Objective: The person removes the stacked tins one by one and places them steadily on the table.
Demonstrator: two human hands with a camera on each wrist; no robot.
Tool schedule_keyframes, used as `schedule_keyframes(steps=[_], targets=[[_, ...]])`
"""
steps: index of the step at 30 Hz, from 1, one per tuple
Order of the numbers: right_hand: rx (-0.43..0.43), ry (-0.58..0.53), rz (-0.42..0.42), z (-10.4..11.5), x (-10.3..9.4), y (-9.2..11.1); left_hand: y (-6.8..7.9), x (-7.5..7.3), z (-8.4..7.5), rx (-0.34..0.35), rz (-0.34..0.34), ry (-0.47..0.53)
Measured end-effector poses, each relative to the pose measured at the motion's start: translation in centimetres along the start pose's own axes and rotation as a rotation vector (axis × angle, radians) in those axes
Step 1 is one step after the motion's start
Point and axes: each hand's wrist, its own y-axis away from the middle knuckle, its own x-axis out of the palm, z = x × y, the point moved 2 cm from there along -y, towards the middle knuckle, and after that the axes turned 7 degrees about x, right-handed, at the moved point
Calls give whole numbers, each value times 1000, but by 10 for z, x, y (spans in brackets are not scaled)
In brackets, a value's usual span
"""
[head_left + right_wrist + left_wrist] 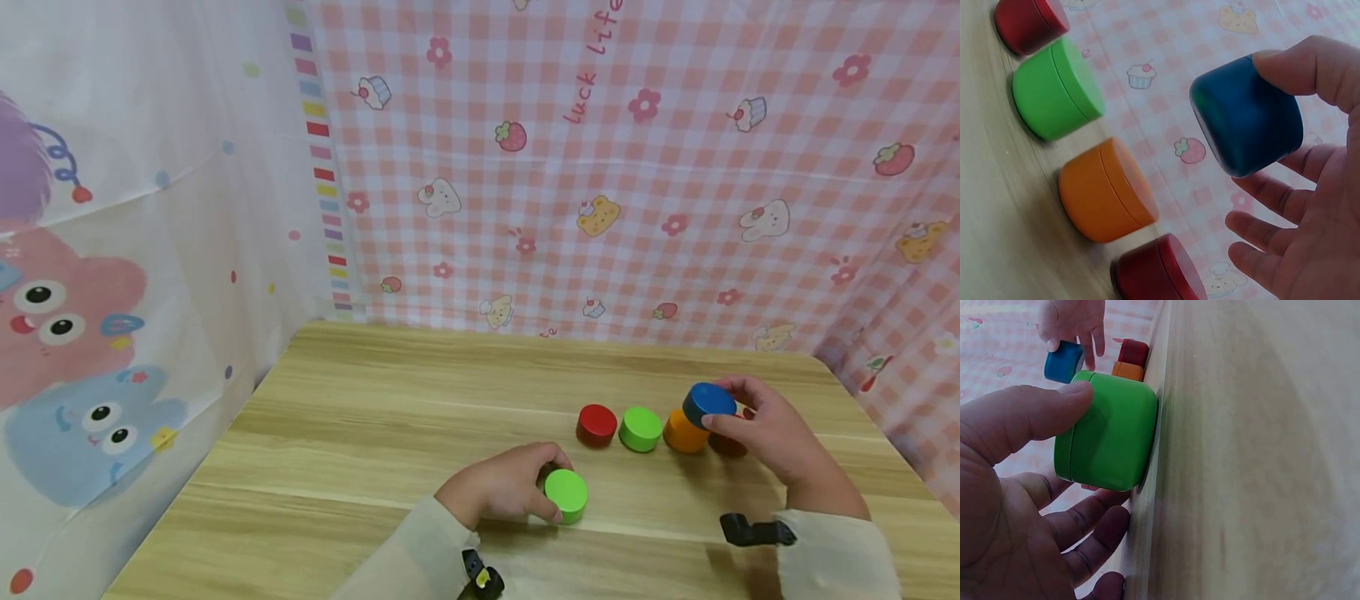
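My left hand (506, 485) pinches a bright green lidded round tin (566, 497) between thumb and fingers, down at the wooden table. In the left wrist view, the seam of its lid shows near the thumb. My right hand (772, 433) holds a blue lidded tin (1247, 115) up off the table, its thumb on one side and fingers on the other. From the head, this blue tin overlaps an orange tin (684, 435) standing below. A dark red tin (1160, 272) beside the orange one is partly covered by the right hand in the head view.
A red tin (596, 426) and a second green tin (641, 430) stand left of the orange one, forming a row with it and the dark red tin. Behind the wooden table (375, 400) hangs a pink checked cloth (465, 167); a white printed cloth (225, 250) hangs at left.
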Motion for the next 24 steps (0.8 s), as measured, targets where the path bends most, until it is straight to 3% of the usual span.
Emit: schedule_keyframes(steps=[24], targets=[[182,56,-128,-29,-28,1,1,0,0,-6,-4,-2]])
